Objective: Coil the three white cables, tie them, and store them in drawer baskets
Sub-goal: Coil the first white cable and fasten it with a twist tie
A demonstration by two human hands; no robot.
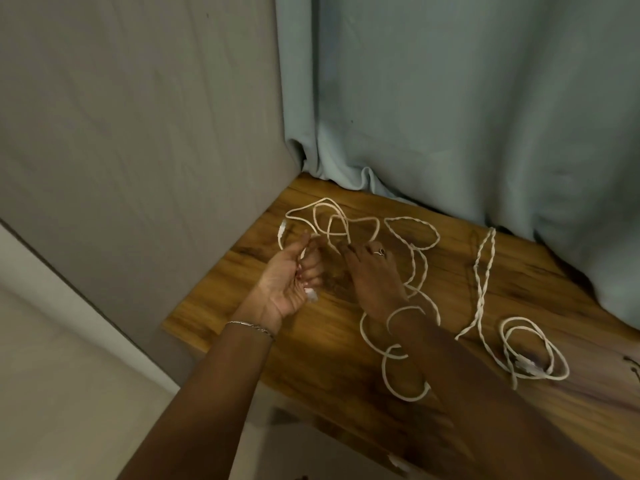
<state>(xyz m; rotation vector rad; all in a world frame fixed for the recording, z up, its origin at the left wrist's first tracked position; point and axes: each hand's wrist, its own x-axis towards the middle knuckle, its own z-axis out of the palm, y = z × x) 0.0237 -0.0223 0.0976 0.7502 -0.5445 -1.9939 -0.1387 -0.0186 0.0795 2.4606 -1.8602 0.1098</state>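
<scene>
Head view: wooden tabletop (311,341) set in a corner, grey wall panel (138,150) on the L, pale blue-green curtain (467,98) hanging behind w/ its folds resting on the far edge of the wood. Three white cables lie loose on the table, none coiled or tied yet. Far-left cable (330,216) is a tangle of overlapping loops near the back L corner; its white connector end (283,226) sticks up just beside the L hand. Middle cable (415,258) starts as a twisted loop near the back, then runs toward the camera in a string of open curls, passing under the R forearm and ending in a big loop near the front edge. Right cable (485,271) has a long twisted doubled run, then a few flat loose loops (533,351) w/ white plug ends lying inside them, well apart from the hands. L hand (294,275) is palm-up, fingers curled closed around a strand of the far-left cable, thin chain bracelet (251,327) at the wrist; something small and white shows at the heel of the palm, can't tell what. R hand (372,268) is palm-down w/ a ring (380,251) on one finger, fingertips (346,249) pressed onto the loops of the far-left cable; whether it pinches the strand or only touches it, can't tell. Some thin dark wire at the far R table edge, too small to id.
</scene>
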